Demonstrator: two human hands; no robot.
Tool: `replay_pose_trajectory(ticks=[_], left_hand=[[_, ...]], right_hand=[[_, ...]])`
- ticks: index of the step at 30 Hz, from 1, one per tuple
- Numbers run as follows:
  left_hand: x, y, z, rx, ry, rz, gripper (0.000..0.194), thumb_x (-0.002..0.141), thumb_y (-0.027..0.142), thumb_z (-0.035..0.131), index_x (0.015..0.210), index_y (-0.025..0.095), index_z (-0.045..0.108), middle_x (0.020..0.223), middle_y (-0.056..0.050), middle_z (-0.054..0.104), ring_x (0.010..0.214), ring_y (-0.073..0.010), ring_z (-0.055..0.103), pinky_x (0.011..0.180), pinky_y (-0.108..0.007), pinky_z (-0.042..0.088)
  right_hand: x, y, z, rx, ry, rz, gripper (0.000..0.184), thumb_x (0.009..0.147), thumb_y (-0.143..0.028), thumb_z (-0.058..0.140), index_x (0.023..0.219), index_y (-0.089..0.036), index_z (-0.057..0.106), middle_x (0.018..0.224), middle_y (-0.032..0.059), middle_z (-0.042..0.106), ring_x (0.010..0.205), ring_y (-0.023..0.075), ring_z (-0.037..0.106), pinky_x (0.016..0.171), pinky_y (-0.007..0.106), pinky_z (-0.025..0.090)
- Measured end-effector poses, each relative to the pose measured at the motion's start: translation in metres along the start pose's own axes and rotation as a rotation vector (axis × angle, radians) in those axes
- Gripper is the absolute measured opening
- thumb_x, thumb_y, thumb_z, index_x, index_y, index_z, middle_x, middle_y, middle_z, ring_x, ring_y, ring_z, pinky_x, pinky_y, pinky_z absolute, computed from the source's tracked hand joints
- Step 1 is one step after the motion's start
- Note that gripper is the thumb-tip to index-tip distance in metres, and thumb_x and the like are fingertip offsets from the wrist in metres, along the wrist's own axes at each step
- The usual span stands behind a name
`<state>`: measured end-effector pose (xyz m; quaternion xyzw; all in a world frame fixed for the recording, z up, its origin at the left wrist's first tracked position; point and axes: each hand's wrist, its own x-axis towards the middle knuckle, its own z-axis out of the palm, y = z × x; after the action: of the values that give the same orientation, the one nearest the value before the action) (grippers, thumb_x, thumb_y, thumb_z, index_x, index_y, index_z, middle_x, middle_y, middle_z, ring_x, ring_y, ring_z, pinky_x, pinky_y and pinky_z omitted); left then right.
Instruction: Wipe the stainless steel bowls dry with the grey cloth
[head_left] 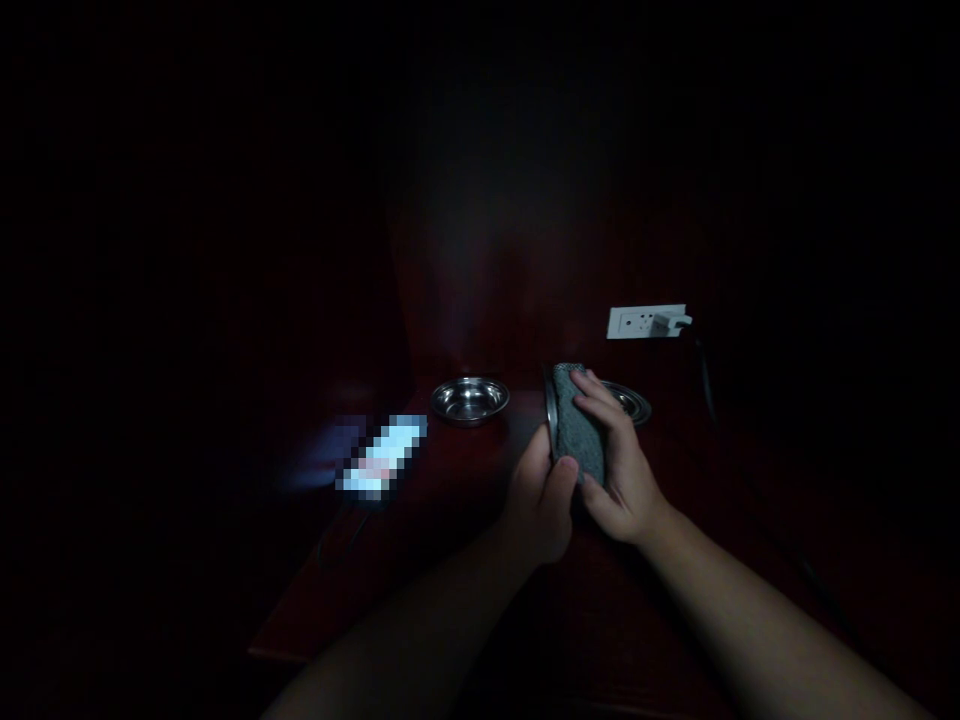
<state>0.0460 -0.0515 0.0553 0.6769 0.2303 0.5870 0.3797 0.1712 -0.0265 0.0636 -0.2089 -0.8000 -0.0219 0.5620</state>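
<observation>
In front of me a steel dish (551, 408) is held up on edge, its thin rim showing on the left. A grey-green cloth (579, 435) covers the side turned to the right. My left hand (541, 500) grips the dish from below, its thumb pressed over the cloth. My right hand (628, 478) is closed round the cloth, its fingers pressing it against the dish. How far the dish reaches beneath the cloth is hidden.
A shallow steel bowl (470, 402) stands at the table's back. Another steel dish (637, 404) is partly behind my right hand. A bright, blurred-out screen (386, 455) lies left on the dark red table (360, 600). A wall socket (634, 322) holds a plug (670, 323).
</observation>
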Motion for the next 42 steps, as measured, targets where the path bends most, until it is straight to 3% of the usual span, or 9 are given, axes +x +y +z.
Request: replay_pose_trajectory(ticks=[5, 9, 12, 17, 23, 28, 38, 42], left_hand=[[0.000, 0.001, -0.004, 0.093, -0.064, 0.067, 0.041, 0.086, 0.030, 0.035, 0.123, 0.015, 0.044, 0.106, -0.009, 0.058, 0.095, -0.0228, 0.055, 0.083, -0.037, 0.046], [0.002, 0.001, -0.007, 0.238, -0.112, 0.131, 0.028, 0.083, 0.026, 0.037, 0.103, 0.013, 0.052, 0.091, -0.008, 0.057, 0.078, -0.0195, 0.052, 0.075, -0.035, 0.046], [0.003, 0.000, -0.007, 0.279, -0.113, 0.181, 0.024, 0.083, 0.027, 0.036, 0.095, 0.013, 0.051, 0.085, -0.007, 0.054, 0.075, -0.0190, 0.050, 0.072, -0.034, 0.045], [0.003, -0.002, -0.007, 0.261, -0.106, 0.267, 0.032, 0.087, 0.035, 0.031, 0.099, 0.013, 0.049, 0.088, -0.009, 0.055, 0.078, -0.0199, 0.051, 0.074, -0.035, 0.045], [0.002, -0.002, -0.007, 0.310, -0.050, 0.257, 0.029, 0.089, 0.037, 0.032, 0.087, 0.014, 0.050, 0.077, -0.006, 0.053, 0.071, -0.0170, 0.049, 0.067, -0.031, 0.043], [0.003, 0.001, -0.007, 0.368, -0.034, 0.234, 0.021, 0.088, 0.029, 0.035, 0.077, 0.016, 0.047, 0.069, -0.002, 0.049, 0.064, -0.0138, 0.046, 0.062, -0.027, 0.039], [0.006, -0.002, -0.006, 0.415, -0.023, 0.316, 0.001, 0.071, 0.018, 0.042, 0.071, 0.019, 0.041, 0.062, 0.002, 0.042, 0.055, -0.0116, 0.039, 0.053, -0.025, 0.034], [0.006, -0.002, -0.004, 0.458, 0.010, 0.329, 0.007, 0.065, 0.016, 0.043, 0.068, 0.019, 0.038, 0.060, 0.002, 0.041, 0.054, -0.0115, 0.039, 0.053, -0.025, 0.034]], right_hand=[[0.001, -0.003, -0.003, 0.087, 0.063, 0.060, 0.058, 0.081, -0.044, 0.044, 0.133, -0.019, 0.039, 0.144, 0.0105, 0.036, 0.136, 0.0320, 0.026, 0.110, 0.056, 0.020], [0.003, -0.003, -0.007, 0.073, 0.096, 0.088, 0.055, 0.082, -0.036, 0.046, 0.133, -0.017, 0.042, 0.142, 0.0107, 0.038, 0.134, 0.0313, 0.030, 0.110, 0.055, 0.023], [0.004, -0.003, -0.008, 0.016, 0.076, 0.058, 0.058, 0.080, -0.030, 0.049, 0.135, -0.017, 0.039, 0.144, 0.0105, 0.037, 0.134, 0.0308, 0.030, 0.110, 0.054, 0.023], [0.003, -0.001, -0.008, -0.036, 0.030, 0.015, 0.065, 0.078, -0.031, 0.050, 0.139, -0.016, 0.033, 0.147, 0.0116, 0.030, 0.136, 0.0324, 0.026, 0.110, 0.056, 0.022], [0.002, -0.001, -0.007, -0.080, 0.012, -0.014, 0.072, 0.074, -0.031, 0.054, 0.140, -0.015, 0.030, 0.148, 0.0133, 0.027, 0.136, 0.0342, 0.024, 0.109, 0.057, 0.023], [0.002, -0.003, -0.007, -0.085, 0.013, -0.023, 0.071, 0.074, -0.028, 0.052, 0.141, -0.016, 0.029, 0.149, 0.0124, 0.027, 0.136, 0.0339, 0.024, 0.109, 0.057, 0.023], [0.002, 0.001, -0.011, -0.018, 0.006, 0.016, 0.061, 0.083, -0.041, 0.039, 0.139, -0.016, 0.035, 0.148, 0.0098, 0.029, 0.137, 0.0322, 0.024, 0.111, 0.055, 0.019], [0.002, 0.000, -0.011, -0.018, 0.013, 0.023, 0.060, 0.084, -0.039, 0.040, 0.139, -0.016, 0.035, 0.148, 0.0095, 0.029, 0.136, 0.0319, 0.025, 0.110, 0.055, 0.020]])
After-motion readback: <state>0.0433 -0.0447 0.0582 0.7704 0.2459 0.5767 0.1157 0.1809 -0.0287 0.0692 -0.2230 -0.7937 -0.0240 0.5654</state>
